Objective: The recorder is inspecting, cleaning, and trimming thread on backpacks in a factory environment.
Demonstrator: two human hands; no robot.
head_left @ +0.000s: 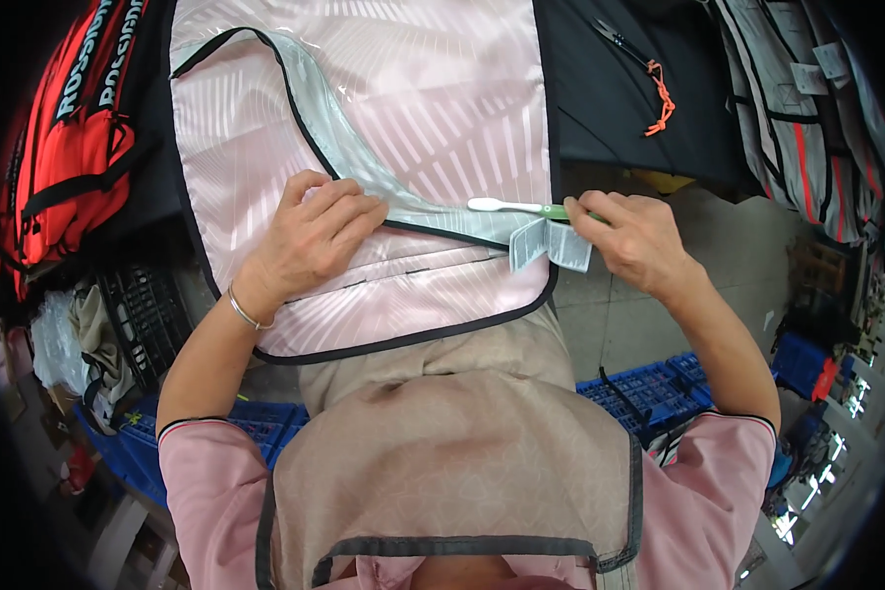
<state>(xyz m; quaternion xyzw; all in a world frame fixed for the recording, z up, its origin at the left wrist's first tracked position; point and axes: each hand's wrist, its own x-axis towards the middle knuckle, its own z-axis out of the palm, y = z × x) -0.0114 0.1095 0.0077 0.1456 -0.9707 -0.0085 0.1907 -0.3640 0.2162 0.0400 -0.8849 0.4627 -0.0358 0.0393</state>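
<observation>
A pink patterned cloth panel with black binding lies over the table edge and onto my lap. Across it curves a black-bound edge, folded back to show a shiny silvery lining. The fingers of my left hand are curled down on that edge near its middle. My right hand grips the green handle of a toothbrush. Its white head points left and lies against the lining strip. Just below the handle, two small pale labels stick out at the panel's right edge.
Thread snips with an orange cord lie on the black table cover at the far right. Red bags stand at the left, grey bags at the right. Blue crates sit low on both sides.
</observation>
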